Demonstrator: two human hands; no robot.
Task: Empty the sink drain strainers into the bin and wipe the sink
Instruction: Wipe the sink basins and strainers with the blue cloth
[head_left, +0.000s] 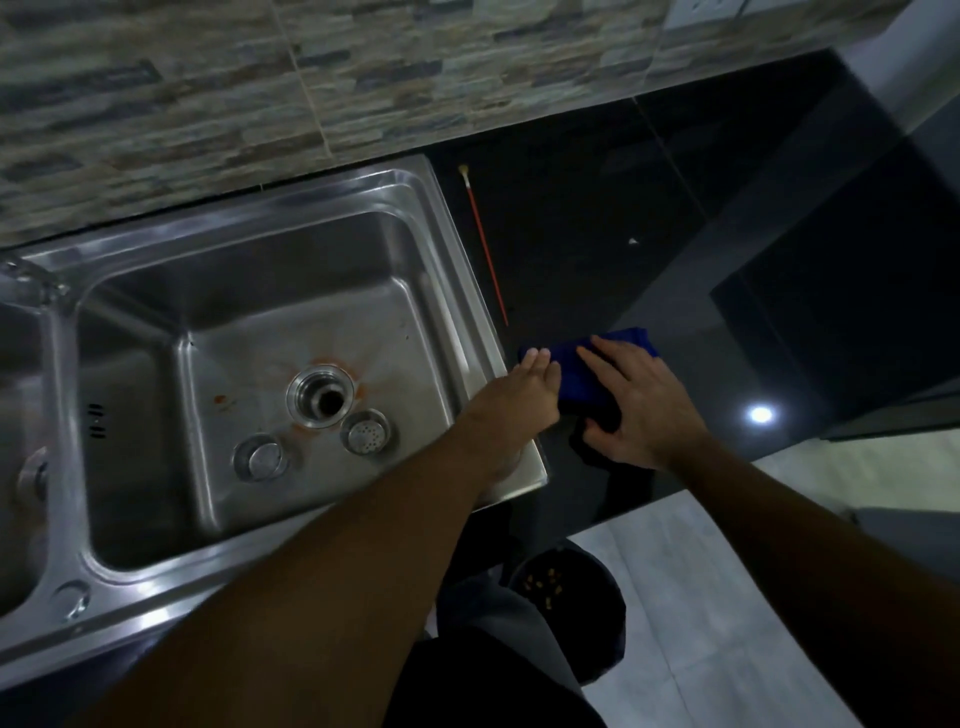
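Note:
A steel sink basin (156, 322) has an open drain (321, 399) ringed by orange stains. Beside the drain, on the basin floor, lie a perforated strainer (365, 432) and a round stopper (260, 458). A blue cloth (582, 376) lies on the black counter just right of the sink. My right hand (636, 405) lies flat on the cloth, fingers spread. My left hand (519, 395) reaches over the sink's right rim, its fingertips touching the cloth's left edge. On the floor below the counter stands a dark bin (597, 634) with small orange scraps inside.
A thin red stick (488, 260) with a pale tip lies on the black counter (675, 218) beside the sink. A second basin (21, 467) shows at the left edge. The tiled wall runs behind. Pale floor tiles lie at the lower right.

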